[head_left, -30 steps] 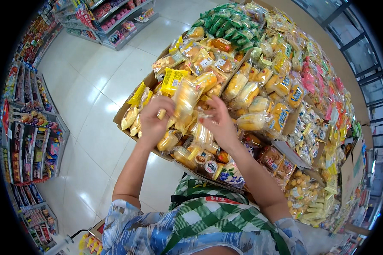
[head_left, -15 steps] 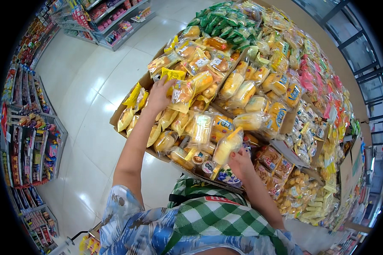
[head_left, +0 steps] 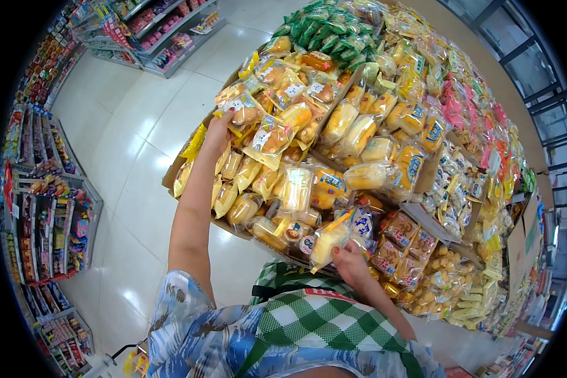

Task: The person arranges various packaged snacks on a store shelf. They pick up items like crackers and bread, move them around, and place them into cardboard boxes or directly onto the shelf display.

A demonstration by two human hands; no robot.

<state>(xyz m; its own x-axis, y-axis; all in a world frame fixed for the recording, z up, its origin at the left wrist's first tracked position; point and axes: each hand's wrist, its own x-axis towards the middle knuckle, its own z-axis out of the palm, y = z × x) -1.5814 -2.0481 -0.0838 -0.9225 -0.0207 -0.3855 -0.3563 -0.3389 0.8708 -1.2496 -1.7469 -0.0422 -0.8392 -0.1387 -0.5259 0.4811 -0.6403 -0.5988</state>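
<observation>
My left hand [head_left: 218,133] is closed on the edge of a clear-wrapped bun with a white cartoon animal [head_left: 242,111], at the left side of a cardboard box. Similar wrapped buns [head_left: 271,140] lie beside it. Near the box's front edge, my right hand [head_left: 353,264] pinches a wrapped pale bread roll [head_left: 329,244] with a yellow strip on its wrapper. Just behind that roll is a blue-and-white packet [head_left: 361,222]. Longer bread rolls in clear wrappers [head_left: 296,189] are heaped between my hands.
Green packets [head_left: 327,30] are piled at the far end. Brown-filled packs [head_left: 404,242] and many other wrapped snacks lie to the right, split by cardboard walls [head_left: 429,179]. Stocked shelves [head_left: 50,214] stand left across the tiled floor [head_left: 132,170]. A checked apron [head_left: 334,321] hangs before me.
My left hand has drawn left, and a bun's printed front now shows at it where a yellow wrapper showed. My right hand has lowered the bread roll toward me, uncovering the blue-and-white packet.
</observation>
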